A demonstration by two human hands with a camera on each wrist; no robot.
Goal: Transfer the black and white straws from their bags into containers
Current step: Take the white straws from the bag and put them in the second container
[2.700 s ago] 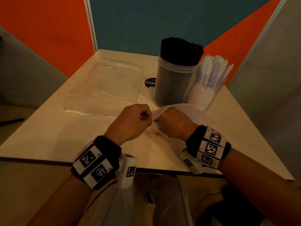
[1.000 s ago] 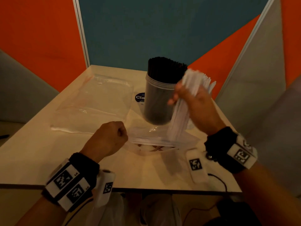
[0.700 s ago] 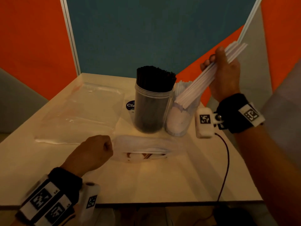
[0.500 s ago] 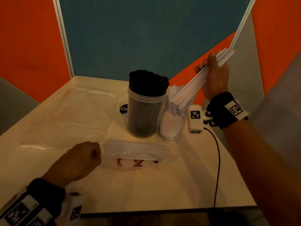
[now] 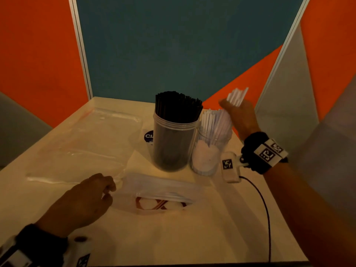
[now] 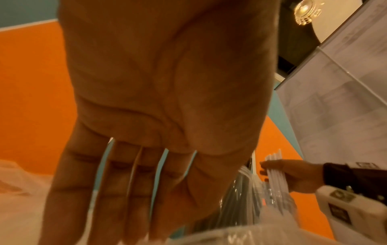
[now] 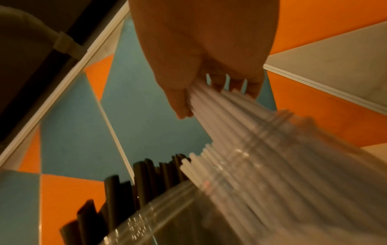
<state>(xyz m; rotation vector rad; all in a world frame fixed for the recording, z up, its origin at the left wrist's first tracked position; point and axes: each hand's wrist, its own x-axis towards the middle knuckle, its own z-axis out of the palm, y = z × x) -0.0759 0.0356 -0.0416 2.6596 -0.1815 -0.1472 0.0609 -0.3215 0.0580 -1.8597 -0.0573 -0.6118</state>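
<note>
My right hand (image 5: 232, 107) grips a bundle of white straws (image 5: 237, 96) upright, their lower ends down inside the clear container (image 5: 209, 151) among other white straws. In the right wrist view, thumb and fingers (image 7: 236, 82) wrap the white straws (image 7: 220, 112). Black straws (image 5: 178, 105) fill the taller clear container (image 5: 175, 143) to its left. The white-straw bag (image 5: 161, 189) with red print lies flat in front of both containers. My left hand (image 5: 108, 191) rests at the bag's left end; its fingers (image 6: 117, 190) are straight in the left wrist view.
An empty clear bag (image 5: 86, 143) lies flat on the left of the pale table (image 5: 173, 237). A black cable (image 5: 266, 209) runs from my right wrist camera over the table's right front. Blue and orange panels close the back and sides.
My right hand lifted the white bundle out of the bag, swung it up and right, then lowered it upright into the clear container. My left hand went from a fist to straight fingers.
</note>
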